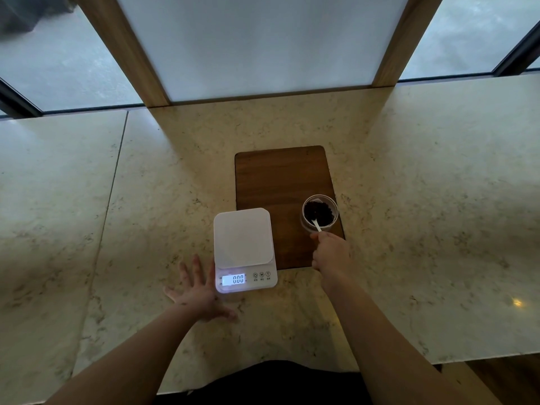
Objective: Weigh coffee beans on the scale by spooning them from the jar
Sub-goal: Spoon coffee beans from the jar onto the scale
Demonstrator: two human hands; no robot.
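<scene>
Beside jar (pixel 319 213): right hand (pixel 331 254), spoon (pixel 316 224)

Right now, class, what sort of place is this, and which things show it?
Probably a home or café coffee counter: a pale stone countertop by windows, with a digital kitchen scale, a wooden board and a jar of coffee beans.

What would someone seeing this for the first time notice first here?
Probably the white scale at the centre of the marble counter, its lit display showing zeros and its platform bare. Just right of it, on a dark wooden board, stands a clear jar of coffee beans, where the right hand dips a white spoon. The left hand lies spread flat beside the scale.
</scene>
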